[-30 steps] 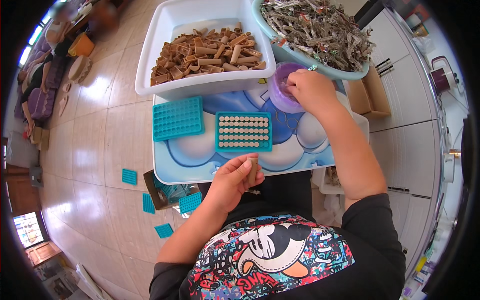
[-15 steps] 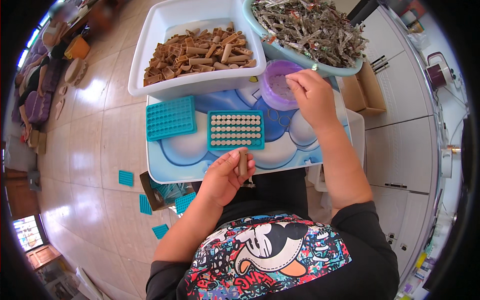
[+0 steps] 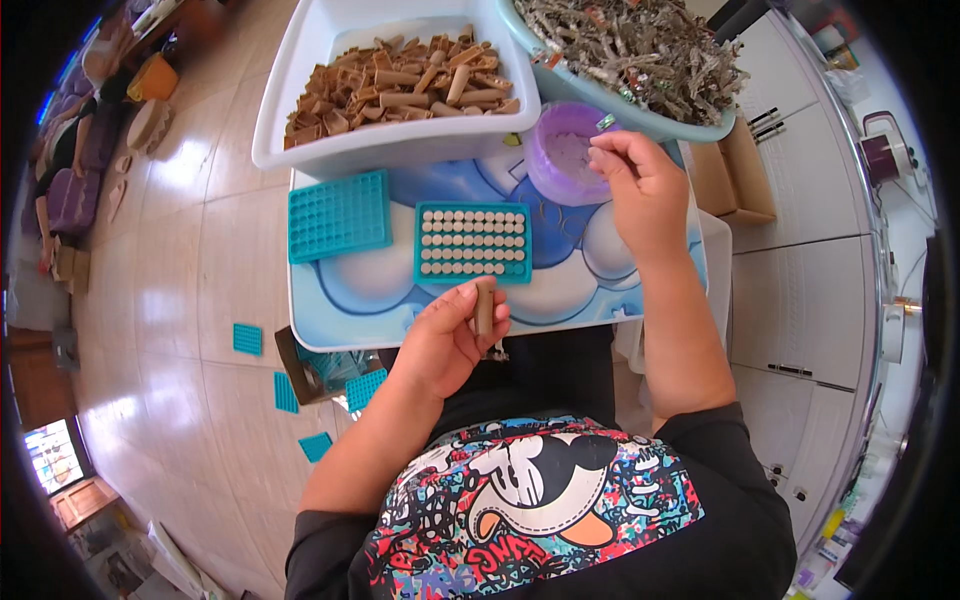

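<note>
My left hand point(image 3: 447, 335) is closed around a brown tube-shaped plastic piece point(image 3: 485, 308), held upright just off the table's near edge. Beyond it lies a teal tray point(image 3: 524, 245) with rows of small pale round pieces; a few cells at its near right corner show teal. My right hand point(image 3: 645, 185) is up at the right side of a purple tub point(image 3: 550, 190), thumb and forefinger pinched together. Whatever they hold is too small to make out. Inside the tub are small whitish bits. A small shiny greenish piece point(image 3: 606, 122) shows close to those fingertips.
A white bin point(image 3: 268, 140) of brown plastic pieces stands at the back, beside a pale teal basin point(image 3: 660, 125) heaped with crumpled shiny strips. Another teal tray point(image 3: 340, 215) lies left on the blue table point(image 3: 350, 320). Below left are a cardboard box point(image 3: 292, 365) and teal trays point(image 3: 247, 339).
The view has shifted slightly. My right hand has moved a little rightward at the purple tub, still pinched. My left hand keeps hold of the brown tube-shaped piece.
</note>
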### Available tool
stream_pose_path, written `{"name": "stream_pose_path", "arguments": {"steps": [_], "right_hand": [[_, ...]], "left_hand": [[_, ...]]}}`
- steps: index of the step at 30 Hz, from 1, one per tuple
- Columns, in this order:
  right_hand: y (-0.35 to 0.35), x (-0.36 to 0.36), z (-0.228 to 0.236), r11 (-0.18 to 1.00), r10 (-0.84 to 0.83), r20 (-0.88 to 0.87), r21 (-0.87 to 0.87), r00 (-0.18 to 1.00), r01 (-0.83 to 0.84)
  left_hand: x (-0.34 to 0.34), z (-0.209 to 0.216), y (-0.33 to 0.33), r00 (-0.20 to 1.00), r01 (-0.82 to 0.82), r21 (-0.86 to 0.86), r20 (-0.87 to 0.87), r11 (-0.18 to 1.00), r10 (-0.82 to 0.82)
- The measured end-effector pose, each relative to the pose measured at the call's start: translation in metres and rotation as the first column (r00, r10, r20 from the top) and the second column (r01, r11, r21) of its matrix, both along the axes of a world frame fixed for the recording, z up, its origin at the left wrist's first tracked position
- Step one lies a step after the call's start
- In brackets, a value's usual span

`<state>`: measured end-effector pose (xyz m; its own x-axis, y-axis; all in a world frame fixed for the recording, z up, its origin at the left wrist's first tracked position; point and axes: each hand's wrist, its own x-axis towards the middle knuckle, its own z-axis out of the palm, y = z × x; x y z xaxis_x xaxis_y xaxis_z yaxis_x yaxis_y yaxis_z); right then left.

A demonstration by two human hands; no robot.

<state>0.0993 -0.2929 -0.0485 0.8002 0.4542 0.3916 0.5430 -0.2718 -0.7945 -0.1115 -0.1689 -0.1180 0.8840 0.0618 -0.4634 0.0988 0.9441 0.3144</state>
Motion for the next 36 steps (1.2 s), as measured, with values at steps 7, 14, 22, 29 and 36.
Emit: {"name": "stream_pose_path", "arguments": {"steps": [7, 14, 22, 29, 36], "right_hand": [[-0.005, -0.064, -0.021, 0.938, 0.341, -0.005, -0.065, 0.940, -0.341], [-0.002, -0.092, -0.036, 0.944, 0.322, 0.116, -0.111, 0.939, -0.310], [-0.001, -0.094, -0.037, 0.931, 0.344, 0.213, -0.204, 0.915, -0.302], [0.001, -0.096, -0.036, 0.944, 0.319, 0.150, -0.134, 0.936, -0.301], [-0.003, -0.095, -0.036, 0.944, 0.330, 0.130, -0.047, 0.935, -0.327]], "left_hand": [[0.005, 0.001, 0.003, 0.999, 0.004, -0.022, 0.033, 1.000, -0.003], [0.003, -0.005, 0.002, 0.996, -0.032, -0.073, 0.085, 0.997, 0.039], [0.003, 0.002, 0.002, 1.000, 0.007, 0.008, 0.029, 1.000, -0.007], [0.003, 0.002, 0.002, 1.000, -0.002, 0.018, 0.030, 1.000, 0.002], [0.006, 0.005, -0.001, 0.999, -0.051, 0.012, 0.002, 0.999, 0.051]]}}
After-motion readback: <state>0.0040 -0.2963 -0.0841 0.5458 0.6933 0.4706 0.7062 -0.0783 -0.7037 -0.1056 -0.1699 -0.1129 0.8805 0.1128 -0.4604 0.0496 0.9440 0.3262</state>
